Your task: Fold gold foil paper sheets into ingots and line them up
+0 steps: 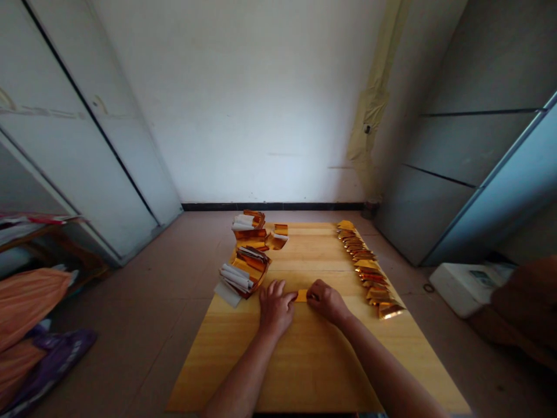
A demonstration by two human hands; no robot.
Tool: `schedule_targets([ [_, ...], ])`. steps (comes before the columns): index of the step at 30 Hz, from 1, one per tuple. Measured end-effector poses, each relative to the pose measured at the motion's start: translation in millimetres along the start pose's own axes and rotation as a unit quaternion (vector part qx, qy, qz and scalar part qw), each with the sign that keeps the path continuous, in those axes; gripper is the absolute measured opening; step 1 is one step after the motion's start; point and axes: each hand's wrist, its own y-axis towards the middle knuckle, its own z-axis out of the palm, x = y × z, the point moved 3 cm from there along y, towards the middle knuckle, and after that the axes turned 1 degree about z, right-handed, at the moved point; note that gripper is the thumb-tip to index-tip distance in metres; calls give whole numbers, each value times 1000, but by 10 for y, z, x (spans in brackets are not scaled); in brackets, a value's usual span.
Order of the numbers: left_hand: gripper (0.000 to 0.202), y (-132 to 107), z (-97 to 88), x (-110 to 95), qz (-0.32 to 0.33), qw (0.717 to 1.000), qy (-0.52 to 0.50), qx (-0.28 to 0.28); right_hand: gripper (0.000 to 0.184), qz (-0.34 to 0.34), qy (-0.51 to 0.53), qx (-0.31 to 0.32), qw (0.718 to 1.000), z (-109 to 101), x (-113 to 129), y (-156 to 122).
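A small folded piece of gold foil paper (301, 296) lies flat on the wooden table (300, 360) between my hands. My left hand (275, 307) rests on the tabletop with its fingers spread, the thumb reaching the paper's left end. At the right end, my right hand (327, 301) has its fingers curled and closed on the paper. Near my left hand sits a pile of curled gold and white sheets (243, 273). Beyond my right hand, a row of folded gold foil pieces (369, 270) overlaps along the table's right edge.
More curled gold sheets (250, 229) lie at the table's far left corner. A grey cabinet (87, 128) stands left, another tall cabinet (461, 145) right. On the floor are a white box (465, 287) at right and a purple bag (54, 360) at left.
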Motion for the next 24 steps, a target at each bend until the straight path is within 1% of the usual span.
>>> schedule_targets([
  [4,28,-9,-3,-7,12,1000,-9,-16,14,-47,-34,-19,998,13,-7,-106],
  [8,22,34,35,10,26,999,-17,-27,17,-56,-64,-31,996,61,3,-99],
  [12,19,83,44,-5,77,996,-10,-41,14,-61,-86,-25,994,64,11,-87],
  [16,16,100,48,-22,126,990,1,-56,7,-60,-77,-22,995,48,9,-98],
  [21,12,126,58,-34,147,986,8,-75,10,-47,-46,-49,997,55,4,-109],
  [24,14,156,45,-59,151,986,18,-71,12,-39,-36,-52,997,60,13,-110],
])
